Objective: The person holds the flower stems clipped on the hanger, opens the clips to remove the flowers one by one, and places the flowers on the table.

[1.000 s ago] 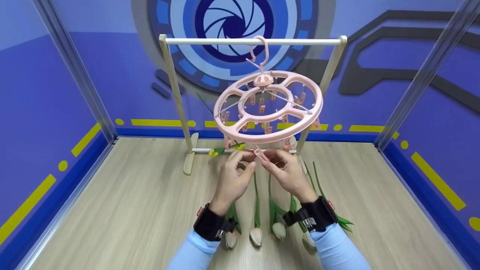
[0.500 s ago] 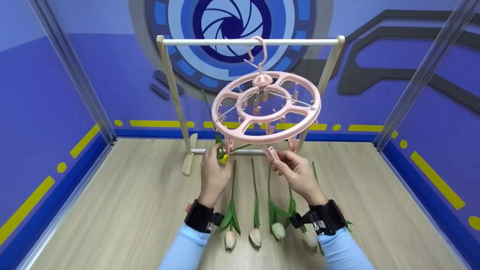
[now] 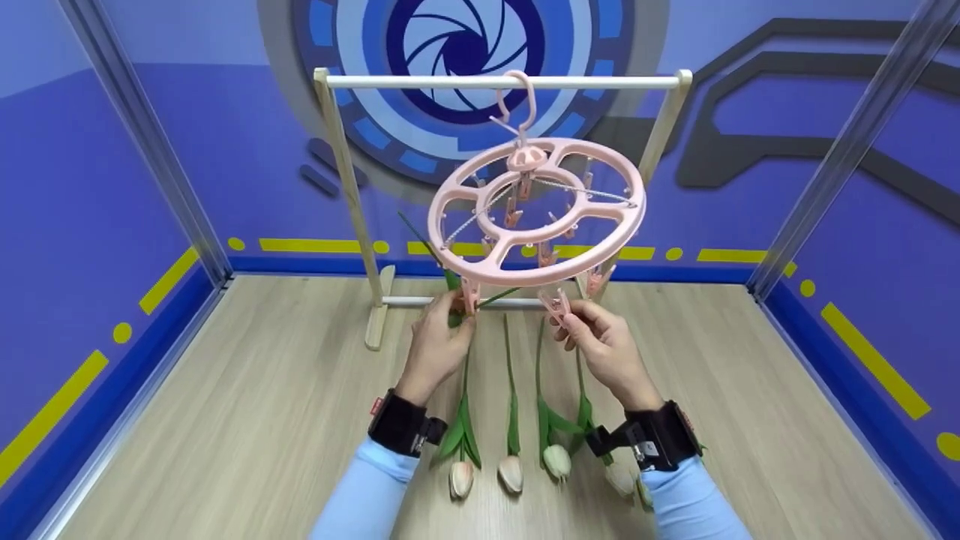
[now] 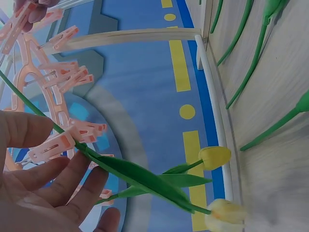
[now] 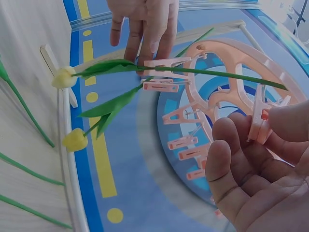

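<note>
A round pink clip hanger (image 3: 536, 210) hangs from the rail of a wooden stand, with pink clothespins around its rings. My left hand (image 3: 439, 337) is at a clothespin (image 3: 470, 296) on the near left rim. In the left wrist view its fingers are extended and spread, fingertips right at the stem of a tulip (image 4: 135, 176) that runs along this clothespin (image 4: 52, 146). A second yellow tulip (image 5: 75, 140) hangs close by. My right hand (image 3: 611, 349) pinches another clothespin (image 3: 556, 306) between thumb and finger; in the right wrist view the tulip stem passes across this clothespin.
Several pale tulips (image 3: 511, 475) lie on the wooden table (image 3: 285, 420), heads toward me. The stand's legs (image 3: 375, 322) and lower bar reach the table behind the hands. Blue panels (image 3: 150, 150) enclose the back and sides.
Both hands were together at one clothespin; my left hand has moved left to another clothespin and the tulips. My right hand keeps its clothespin, a little further right. The hanger has turned slightly.
</note>
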Demonstrator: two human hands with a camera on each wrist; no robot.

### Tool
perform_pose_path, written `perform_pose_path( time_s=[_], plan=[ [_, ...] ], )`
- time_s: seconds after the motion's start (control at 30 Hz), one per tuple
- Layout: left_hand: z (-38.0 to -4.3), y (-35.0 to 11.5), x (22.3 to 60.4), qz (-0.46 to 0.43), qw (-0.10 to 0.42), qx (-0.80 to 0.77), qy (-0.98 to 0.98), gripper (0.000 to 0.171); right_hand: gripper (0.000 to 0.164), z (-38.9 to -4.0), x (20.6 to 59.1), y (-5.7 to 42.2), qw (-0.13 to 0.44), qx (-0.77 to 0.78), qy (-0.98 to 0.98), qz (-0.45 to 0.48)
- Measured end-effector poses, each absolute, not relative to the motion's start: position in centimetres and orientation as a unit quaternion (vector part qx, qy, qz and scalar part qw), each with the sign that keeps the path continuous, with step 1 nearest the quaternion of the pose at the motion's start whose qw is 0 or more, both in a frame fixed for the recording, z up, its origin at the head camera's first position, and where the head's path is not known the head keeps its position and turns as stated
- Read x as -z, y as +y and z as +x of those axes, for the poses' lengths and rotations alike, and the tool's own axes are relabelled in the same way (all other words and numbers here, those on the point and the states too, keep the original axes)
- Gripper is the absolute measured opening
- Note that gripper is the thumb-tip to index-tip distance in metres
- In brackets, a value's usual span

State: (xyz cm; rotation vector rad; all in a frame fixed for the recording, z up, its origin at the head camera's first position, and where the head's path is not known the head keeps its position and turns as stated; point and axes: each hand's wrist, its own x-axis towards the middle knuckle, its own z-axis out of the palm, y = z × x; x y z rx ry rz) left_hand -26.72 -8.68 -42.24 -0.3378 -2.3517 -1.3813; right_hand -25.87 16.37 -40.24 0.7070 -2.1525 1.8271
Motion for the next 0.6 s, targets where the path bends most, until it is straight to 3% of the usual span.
perform_pose_path(
  time_s=[0.23,0.6],
  plan=[
    [-25.8,-9.1,41.8,-0.172,0.185,0.493,-0.832,0.029,0.022,-25.9,40.8,15.9,0.115,-0.624,-0.734,0.241],
    [-24.0,-9.0,40.7,-0.214,0.150,0.518,-0.814,0.037,0.022,-25.7,42.0,14.2,0.087,-0.608,-0.741,0.272]
  ],
)
